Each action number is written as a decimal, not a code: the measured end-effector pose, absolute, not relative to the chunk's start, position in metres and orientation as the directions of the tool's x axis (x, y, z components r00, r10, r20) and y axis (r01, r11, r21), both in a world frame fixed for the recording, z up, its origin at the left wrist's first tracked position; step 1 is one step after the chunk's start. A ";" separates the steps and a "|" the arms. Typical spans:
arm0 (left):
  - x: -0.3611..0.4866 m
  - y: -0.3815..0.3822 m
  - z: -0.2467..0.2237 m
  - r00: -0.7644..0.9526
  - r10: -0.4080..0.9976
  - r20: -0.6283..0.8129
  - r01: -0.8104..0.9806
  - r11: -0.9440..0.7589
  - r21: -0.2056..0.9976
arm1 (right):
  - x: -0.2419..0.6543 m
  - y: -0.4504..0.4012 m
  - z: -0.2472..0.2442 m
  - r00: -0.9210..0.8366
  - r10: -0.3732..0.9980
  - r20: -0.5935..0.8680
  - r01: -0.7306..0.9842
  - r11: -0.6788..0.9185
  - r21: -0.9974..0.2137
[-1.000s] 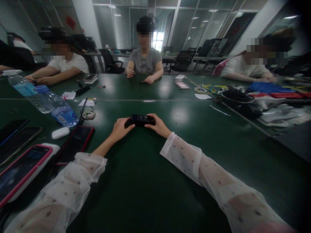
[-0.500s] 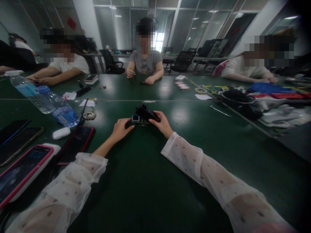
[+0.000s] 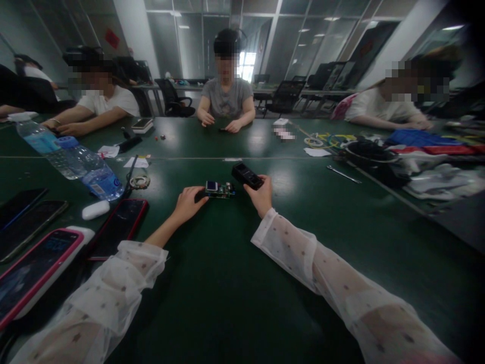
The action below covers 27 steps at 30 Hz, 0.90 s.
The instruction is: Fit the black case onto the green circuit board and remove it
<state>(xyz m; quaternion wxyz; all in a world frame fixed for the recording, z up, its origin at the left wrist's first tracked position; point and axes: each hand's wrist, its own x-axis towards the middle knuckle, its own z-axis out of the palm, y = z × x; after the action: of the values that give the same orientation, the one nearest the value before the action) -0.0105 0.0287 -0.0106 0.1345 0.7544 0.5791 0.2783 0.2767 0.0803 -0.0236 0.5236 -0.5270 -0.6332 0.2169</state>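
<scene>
My left hand [image 3: 189,202] is closed on the left end of a green circuit board [image 3: 224,190], gripping it between thumb and fingers. The board carries a small dark screen with a pale frame at its left and several small parts at its right. In my right hand [image 3: 261,194] is a black plastic casing [image 3: 246,175], held by its right end and tilted, with its upper left end pointing away from me. Casing and board are apart, the casing to the right of and a little beyond the board.
Phones [image 3: 119,227], a white earbud case [image 3: 96,209] and plastic bottles [image 3: 100,174] are at the left. A wrench [image 3: 343,174] lies at the right, near bags and cables [image 3: 435,177]. A person in grey [image 3: 227,98] sits opposite; others sit left and right.
My right hand has moved the black casing off the top of the circuit board, to the right, and turned it. The board's right part now shows. My left hand has stayed in place.
</scene>
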 end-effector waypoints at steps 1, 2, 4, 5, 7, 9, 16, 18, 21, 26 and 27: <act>-0.010 0.029 -0.010 0.176 0.947 0.267 0.802 -0.296 0.518 | 0.275 0.081 -0.024 0.232 0.870 0.436 0.482 0.287 -0.828; -0.010 0.029 -0.010 0.178 0.946 0.271 0.805 -0.298 0.512 | 0.273 0.080 -0.024 0.304 0.849 0.433 0.514 0.236 -0.824; -0.010 0.029 -0.010 0.180 0.943 0.279 0.809 -0.303 0.504 | 0.267 0.078 -0.021 0.350 0.837 0.420 0.560 0.172 -0.810; -0.010 0.029 -0.010 0.179 0.943 0.280 0.809 -0.304 0.503 | 0.265 0.077 -0.019 0.354 0.841 0.410 0.576 0.150 -0.803; -0.011 0.028 -0.010 0.179 0.944 0.278 0.809 -0.302 0.504 | 0.262 0.074 -0.015 0.365 0.843 0.396 0.599 0.113 -0.793; -0.011 0.028 -0.010 0.180 0.945 0.273 0.811 -0.299 0.502 | 0.260 0.070 -0.012 0.377 0.836 0.399 0.618 0.094 -0.781; -0.010 0.026 -0.007 0.181 0.948 0.262 0.814 -0.294 0.501 | 0.258 0.066 -0.009 0.385 0.826 0.410 0.627 0.091 -0.773; -0.009 0.026 -0.006 0.179 0.949 0.260 0.813 -0.292 0.504 | 0.257 0.066 -0.008 0.388 0.829 0.402 0.632 0.078 -0.771; -0.009 0.025 -0.006 0.176 0.949 0.261 0.811 -0.290 0.508 | 0.257 0.067 -0.009 0.389 0.829 0.401 0.644 0.066 -0.762; -0.009 0.025 -0.006 0.174 0.948 0.267 0.810 -0.292 0.508 | 0.258 0.069 -0.013 0.363 0.827 0.428 0.688 0.071 -0.722; -0.009 0.025 -0.006 0.175 0.947 0.269 0.810 -0.294 0.508 | 0.258 0.070 -0.014 0.354 0.829 0.434 0.701 0.072 -0.709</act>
<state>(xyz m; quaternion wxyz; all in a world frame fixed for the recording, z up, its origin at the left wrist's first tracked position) -0.0086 0.0253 -0.0063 0.1252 0.7562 0.5808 0.2741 0.2580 0.0696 -0.0144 0.4664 -0.6779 -0.5642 0.0684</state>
